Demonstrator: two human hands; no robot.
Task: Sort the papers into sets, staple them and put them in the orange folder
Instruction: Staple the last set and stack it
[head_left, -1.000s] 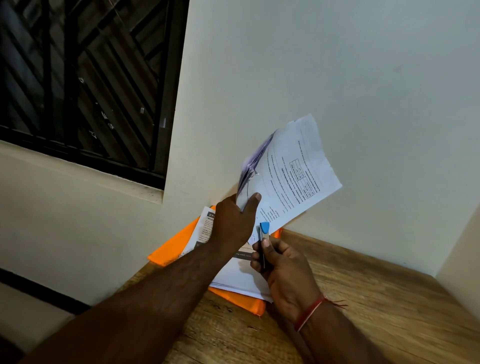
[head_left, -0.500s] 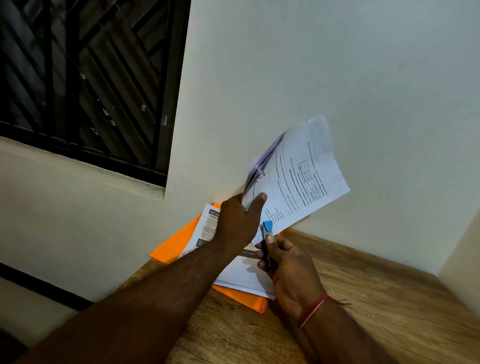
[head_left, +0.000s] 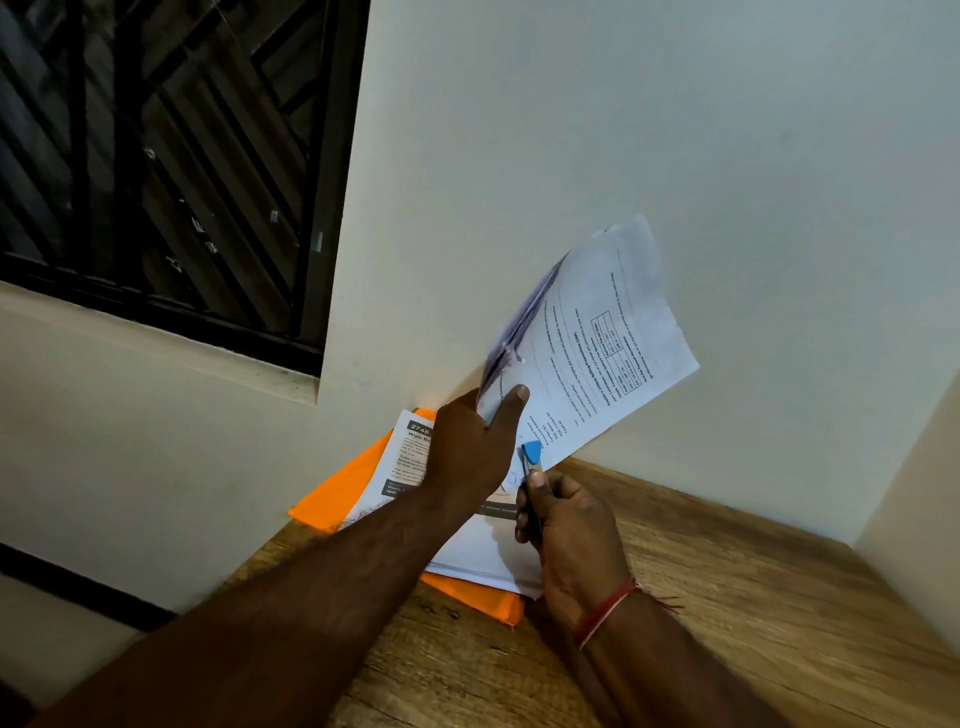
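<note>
- The left hand (head_left: 475, 447), at the centre of the frame, pinches a set of papers (head_left: 597, 353) by its lower left corner; the thumb lies pressed on the front sheet and the other fingers are hidden behind.
- The set stands raised off the table and slants up toward the right of the frame, in front of the pale wall (head_left: 675, 130). Its front sheet shows lines of print and a small table, and the sheets fan apart slightly along the left edge.
- The right hand (head_left: 571, 535), just below and right of the left one, curls round a slim stapler (head_left: 531, 460), with the thumb laid on its upper side.
- The stapler's blue tip meets the bottom edge of the raised papers, close beside the left thumb. I cannot tell whether the paper sits inside its mouth.
- A red thread (head_left: 608, 610) circles the right wrist.
- The orange folder (head_left: 348, 493) lies flat at the far left corner of the wooden table (head_left: 753, 597), against the wall, left of centre in the frame.
- A stack of printed papers (head_left: 467, 551) rests on the folder, partly covered by the left forearm.
- A dark barred window (head_left: 156, 156) fills the upper left of the frame.
</note>
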